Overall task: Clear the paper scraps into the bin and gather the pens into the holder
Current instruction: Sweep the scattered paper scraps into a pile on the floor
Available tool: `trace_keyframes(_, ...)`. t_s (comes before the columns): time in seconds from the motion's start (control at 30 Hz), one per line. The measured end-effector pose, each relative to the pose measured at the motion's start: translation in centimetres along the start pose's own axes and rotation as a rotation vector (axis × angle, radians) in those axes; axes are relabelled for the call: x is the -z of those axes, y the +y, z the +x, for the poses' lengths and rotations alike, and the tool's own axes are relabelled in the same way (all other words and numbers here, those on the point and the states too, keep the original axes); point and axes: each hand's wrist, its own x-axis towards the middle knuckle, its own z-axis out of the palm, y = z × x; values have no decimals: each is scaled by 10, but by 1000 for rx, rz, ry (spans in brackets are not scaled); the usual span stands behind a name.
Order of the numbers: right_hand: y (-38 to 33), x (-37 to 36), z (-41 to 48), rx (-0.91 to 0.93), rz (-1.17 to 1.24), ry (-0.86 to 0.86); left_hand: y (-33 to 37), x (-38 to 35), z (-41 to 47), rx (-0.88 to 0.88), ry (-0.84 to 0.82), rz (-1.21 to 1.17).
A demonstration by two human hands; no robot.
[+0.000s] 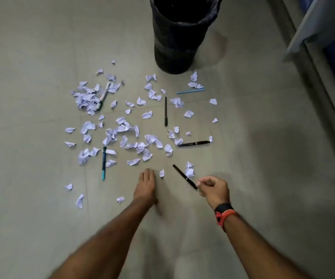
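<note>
step: pen pickup starting, scraps untouched
right hand (pixel 213 188): pinching end of black pen (pixel 184 176)
left hand (pixel 146 183): flat on floor, empty
next: lift pen; holder unseen

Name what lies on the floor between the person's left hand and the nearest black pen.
One small paper scrap, seen in the head view, lies between the left hand and the black pen.

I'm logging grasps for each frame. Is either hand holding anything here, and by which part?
The right hand pinches the black pen at its near end, the far tip near the floor. The left hand holds nothing, lying flat on the floor.
</note>
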Motion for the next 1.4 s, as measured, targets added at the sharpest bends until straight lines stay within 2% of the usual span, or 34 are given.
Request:
trace_keyframes(0.13, 7, -22, 24, -57, -77, 300, 14, -27, 19, 172, 81, 134)
trace_keyframes(0.23, 10, -33, 44, -37, -120, 350, 19, -34, 24, 204, 55, 164)
trace_keyframes(0.37, 15, -45, 65, -70, -338, 246, 17, -37, 30, 206, 60, 113)
trace_keyframes(0.7, 15, -72, 80, 50, -427, 169, 18, -37, 31, 219, 55, 29)
trace_keyframes(0.9, -2, -87, 97, 79, -268, 166, 17, -39, 31, 223, 77, 8)
trace_keyframes(1.03, -24, -113, 103, 24, -27, -19, 18, -41, 34, 237, 99, 9)
trace_keyframes(1.1, -29, -114, 101, 27, 38, 0, 17, -41, 35, 230, 93, 12)
trace_keyframes(1.17, -25, -103, 100, 23, -19, 129, 16, -41, 35, 221, 92, 24)
trace_keyframes(1.23, -17, -93, 99, 24, -153, 169, 17, -40, 34, 227, 102, 29)
trace_keyframes(1.33, -13, -103, 100, 100, -343, 64, 19, -40, 34, 240, 115, 44)
trace_keyframes(1.4, -16, -120, 99, 196, -432, -96, 19, -41, 35, 242, 111, 31)
